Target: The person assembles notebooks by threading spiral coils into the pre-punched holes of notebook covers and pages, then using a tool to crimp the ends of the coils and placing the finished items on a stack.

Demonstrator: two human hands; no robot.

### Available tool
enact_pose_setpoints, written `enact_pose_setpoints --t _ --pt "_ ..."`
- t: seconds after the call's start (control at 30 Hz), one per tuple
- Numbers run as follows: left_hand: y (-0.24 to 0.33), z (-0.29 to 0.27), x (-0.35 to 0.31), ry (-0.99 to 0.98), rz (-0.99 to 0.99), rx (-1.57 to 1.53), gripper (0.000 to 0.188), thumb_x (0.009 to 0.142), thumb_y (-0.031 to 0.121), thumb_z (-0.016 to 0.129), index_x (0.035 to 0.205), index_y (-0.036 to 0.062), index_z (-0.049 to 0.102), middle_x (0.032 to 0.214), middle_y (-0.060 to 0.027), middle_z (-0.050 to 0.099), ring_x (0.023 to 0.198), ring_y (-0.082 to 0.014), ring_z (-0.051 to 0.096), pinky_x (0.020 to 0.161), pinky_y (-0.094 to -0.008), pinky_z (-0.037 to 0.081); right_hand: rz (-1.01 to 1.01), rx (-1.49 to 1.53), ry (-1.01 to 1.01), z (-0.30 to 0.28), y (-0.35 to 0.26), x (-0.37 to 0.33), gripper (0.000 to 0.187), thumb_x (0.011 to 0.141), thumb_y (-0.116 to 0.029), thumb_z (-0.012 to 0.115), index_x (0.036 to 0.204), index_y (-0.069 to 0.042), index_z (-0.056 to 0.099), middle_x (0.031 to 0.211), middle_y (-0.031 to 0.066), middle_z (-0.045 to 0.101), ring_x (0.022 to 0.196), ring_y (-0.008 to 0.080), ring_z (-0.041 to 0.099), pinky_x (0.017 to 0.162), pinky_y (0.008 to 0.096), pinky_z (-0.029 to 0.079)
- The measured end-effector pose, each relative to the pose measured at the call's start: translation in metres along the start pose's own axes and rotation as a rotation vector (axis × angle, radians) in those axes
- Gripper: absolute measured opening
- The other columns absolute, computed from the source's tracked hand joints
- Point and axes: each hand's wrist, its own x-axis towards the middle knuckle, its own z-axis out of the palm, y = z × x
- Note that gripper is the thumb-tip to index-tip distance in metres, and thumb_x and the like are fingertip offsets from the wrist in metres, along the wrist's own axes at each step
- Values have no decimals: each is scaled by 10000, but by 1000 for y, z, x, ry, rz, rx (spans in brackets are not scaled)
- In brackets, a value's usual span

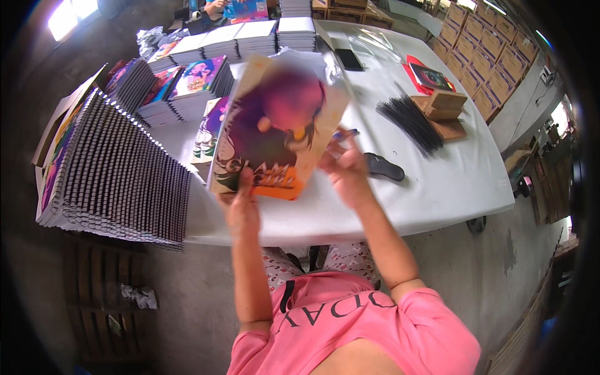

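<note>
My left hand (242, 209) grips the lower left edge of a notebook (269, 128), thumb on its front. The notebook is tilted above the table, and its cover shows a purple, pink and orange illustrated figure, smeared by motion. My right hand (345, 172) is beside the notebook's right edge, fingers bent around a thin blue thing (347, 133) too blurred to name. Right of that hand lies a dark, rounded, elongated object (384, 167). Partly behind the notebook, another illustrated cover (209, 128) lies on the table.
A tall stack of spiral-bound notebooks (119, 172) stands at the left edge of the white-covered table (462, 187). More notebook piles (200, 78) line the back left. To the right are black binding coils (409, 125), a wooden block (444, 106), a phone (349, 60) and cartons (481, 53).
</note>
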Motion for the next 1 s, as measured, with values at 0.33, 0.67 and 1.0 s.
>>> enact_pose_setpoints --t 0.33,0.67,1.0 --pt "-24 -43 -19 -528 -119 517 303 663 -36 755 880 20 551 833 -36 618 824 -110 589 732 -255 491 223 -562 -176 -82 14 -40 274 681 -19 756 916 -33 617 887 27 650 799 79 596 764 239 482" --pt "-39 -22 -22 -169 288 851 766 593 67 812 1240 38 403 1206 -102 452 1059 -218 507 952 -385 387 259 -528 39 -76 27 -41 184 670 29 728 767 -48 592 759 0 627 724 55 565 682 217 478" --pt "-37 48 -41 -579 769 1584 339 741 185 673 1064 149 577 894 -15 533 964 -197 506 1062 -526 133 308 -809 -350 -120 -61 -6 749 687 -112 748 1344 -145 390 1318 57 447 1218 196 402 969 324 372"
